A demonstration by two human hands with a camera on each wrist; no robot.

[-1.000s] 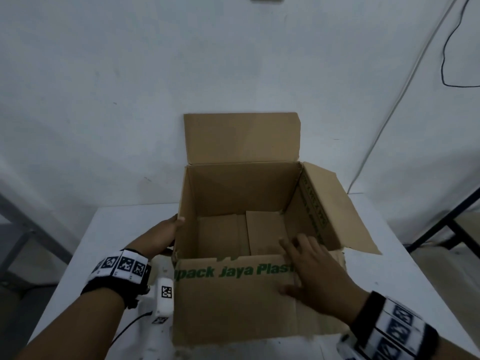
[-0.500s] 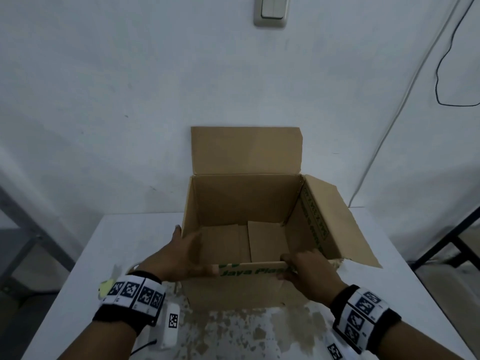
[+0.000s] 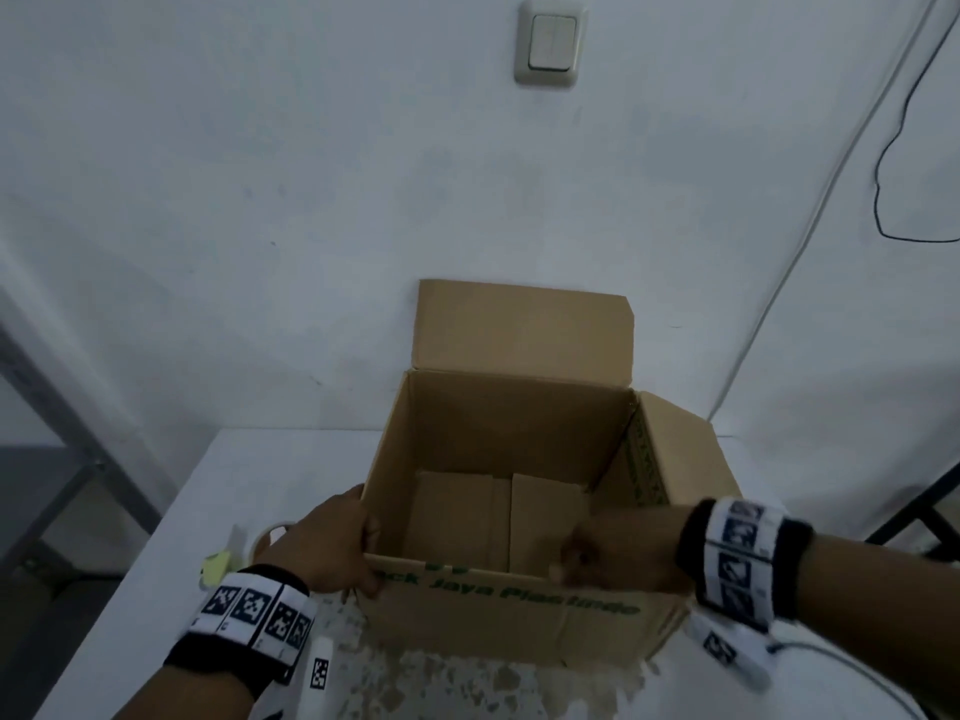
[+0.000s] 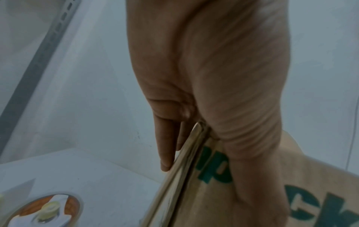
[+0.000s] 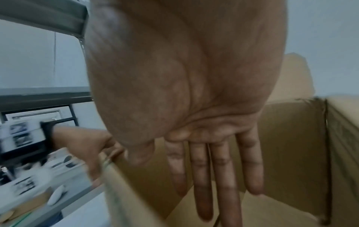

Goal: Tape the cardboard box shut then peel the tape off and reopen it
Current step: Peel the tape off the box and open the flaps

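While much of the white tabletop [image 3: 187,517] shows at the left, a roll of tape [image 4: 48,208] there is half hidden behind the left hand [image 3: 324,543] in the head view and cut off at the frame edge in the left wrist view. That hand pinches the near-left corner of the open cardboard box [image 3: 498,511], thumb on the printed front, fingers [image 4: 165,147] straight along the side wall. The front reads in green "ck Jaya Plastindo", its start covered by the thumb. The box stands mid-tabletop, its back flap upright, its right flap angled outward. The right hand [image 3: 623,556], blurred, sits at the front rim; its fingers [image 5: 200,176] hang straight inside, holding nothing.
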